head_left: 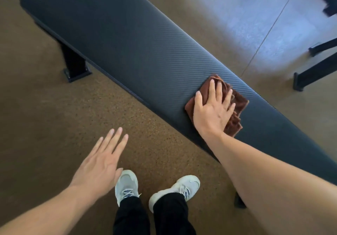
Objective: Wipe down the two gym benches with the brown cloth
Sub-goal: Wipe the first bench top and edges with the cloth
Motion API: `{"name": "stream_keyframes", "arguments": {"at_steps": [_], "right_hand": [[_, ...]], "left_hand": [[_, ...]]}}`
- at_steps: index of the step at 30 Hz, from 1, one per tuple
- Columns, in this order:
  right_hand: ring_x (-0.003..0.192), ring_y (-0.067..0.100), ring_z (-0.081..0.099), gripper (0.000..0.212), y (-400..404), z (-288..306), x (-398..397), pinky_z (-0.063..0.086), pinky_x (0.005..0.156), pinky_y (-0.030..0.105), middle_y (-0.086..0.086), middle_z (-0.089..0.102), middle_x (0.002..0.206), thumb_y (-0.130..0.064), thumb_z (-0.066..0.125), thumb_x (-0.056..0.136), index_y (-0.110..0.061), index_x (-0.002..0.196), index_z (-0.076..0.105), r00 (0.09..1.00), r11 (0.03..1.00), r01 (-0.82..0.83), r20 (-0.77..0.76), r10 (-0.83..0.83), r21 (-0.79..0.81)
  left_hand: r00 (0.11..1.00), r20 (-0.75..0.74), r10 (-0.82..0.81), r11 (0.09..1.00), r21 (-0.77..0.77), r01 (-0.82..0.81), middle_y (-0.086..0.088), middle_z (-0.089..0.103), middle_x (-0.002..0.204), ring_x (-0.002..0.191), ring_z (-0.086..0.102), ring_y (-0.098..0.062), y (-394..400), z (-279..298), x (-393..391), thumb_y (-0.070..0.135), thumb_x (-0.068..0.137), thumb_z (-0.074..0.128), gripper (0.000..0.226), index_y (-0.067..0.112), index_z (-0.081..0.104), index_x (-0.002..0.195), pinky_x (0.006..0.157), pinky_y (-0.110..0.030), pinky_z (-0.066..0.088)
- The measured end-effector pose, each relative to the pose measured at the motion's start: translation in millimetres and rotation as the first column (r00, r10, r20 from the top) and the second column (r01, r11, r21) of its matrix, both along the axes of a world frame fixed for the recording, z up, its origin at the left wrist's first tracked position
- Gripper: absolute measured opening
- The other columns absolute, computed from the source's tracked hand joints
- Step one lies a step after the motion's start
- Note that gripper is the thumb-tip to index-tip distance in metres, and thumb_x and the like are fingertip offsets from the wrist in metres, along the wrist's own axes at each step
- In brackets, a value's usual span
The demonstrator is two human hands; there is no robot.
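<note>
A long black gym bench [127, 39] with a ribbed pad runs from the upper left to the lower right. The folded brown cloth [237, 105] lies on the pad toward its right part. My right hand [211, 110] presses flat on the cloth, fingers spread, pinning it to the pad. My left hand [102, 163] hovers over the floor beside the bench, fingers straight and apart, holding nothing. Dark metal legs of another piece of gym equipment [313, 72] show at the right edge; whether it is the second bench I cannot tell.
The bench's black leg and foot [74, 65] stand on the brown speckled floor [36, 116] at the left. My two feet in pale shoes [156, 187] are close to the bench's near edge. A bright floor patch lies at the upper right.
</note>
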State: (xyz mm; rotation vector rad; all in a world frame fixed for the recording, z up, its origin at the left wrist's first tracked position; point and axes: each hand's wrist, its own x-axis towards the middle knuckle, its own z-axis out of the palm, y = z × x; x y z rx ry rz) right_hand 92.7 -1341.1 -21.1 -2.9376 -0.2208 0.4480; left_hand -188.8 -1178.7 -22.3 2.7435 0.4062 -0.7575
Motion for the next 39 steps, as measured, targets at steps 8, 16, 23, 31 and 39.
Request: {"name": "stream_keyframes", "arguments": {"at_steps": [8,16,23,31,39], "right_hand": [[0.159,0.024,-0.002,0.065,108,3,-8,-0.002,0.126,0.055,-0.013,0.015,0.170,-0.061,0.033,0.099,-0.042,0.160,0.022,0.868,0.861,-0.497,0.043,0.495,0.106],[0.158,0.028,0.011,0.061,29,-4,-35,0.004,0.126,0.053,-0.008,0.028,0.167,-0.054,0.037,0.100,-0.036,0.158,0.032,0.720,0.713,-0.694,0.117,0.684,0.101],[0.155,0.027,0.023,0.059,-68,-6,-16,0.009,0.126,0.050,-0.007,0.035,0.165,-0.052,0.042,0.099,-0.035,0.155,0.040,0.767,0.756,-0.641,0.115,0.631,0.133],[0.155,0.022,0.022,0.058,-198,-5,65,0.012,0.126,0.048,-0.008,0.032,0.165,-0.052,0.039,0.100,-0.035,0.155,0.039,0.881,0.879,-0.470,0.100,0.462,0.085],[0.145,0.026,0.037,0.054,-408,5,115,0.020,0.122,0.044,0.000,0.048,0.156,-0.048,0.044,0.100,-0.032,0.151,0.046,0.992,0.999,-0.018,0.122,0.012,0.050]], "left_hand": [[1.000,-0.008,-0.003,0.999,-0.035,0.003,-0.010,0.008,0.168,0.154,0.012,-0.027,-17,-12,-15,0.045,0.079,0.075,0.104,0.014,0.018,0.160,0.122,-0.042,0.013],[0.993,-0.054,-0.103,0.994,-0.033,0.101,-0.007,-0.014,0.164,0.154,-0.006,-0.024,-67,-7,16,0.055,0.082,0.071,0.109,0.020,0.000,0.158,0.123,-0.038,0.001],[0.969,0.232,0.085,0.974,-0.226,-0.032,-0.005,0.059,0.138,0.130,0.054,-0.022,-156,32,110,0.019,0.080,0.078,0.065,0.016,0.053,0.141,0.113,-0.033,0.035],[0.909,0.379,0.174,0.964,-0.252,-0.079,-0.002,0.045,0.150,0.137,0.042,-0.018,-247,43,197,0.026,0.087,0.071,0.064,0.021,0.046,0.146,0.115,-0.042,0.040],[0.999,0.050,0.011,0.989,-0.146,-0.004,0.001,-0.025,0.166,0.153,-0.021,-0.022,-341,50,329,0.069,0.069,0.076,0.134,0.031,-0.017,0.157,0.121,-0.063,0.005]]}}
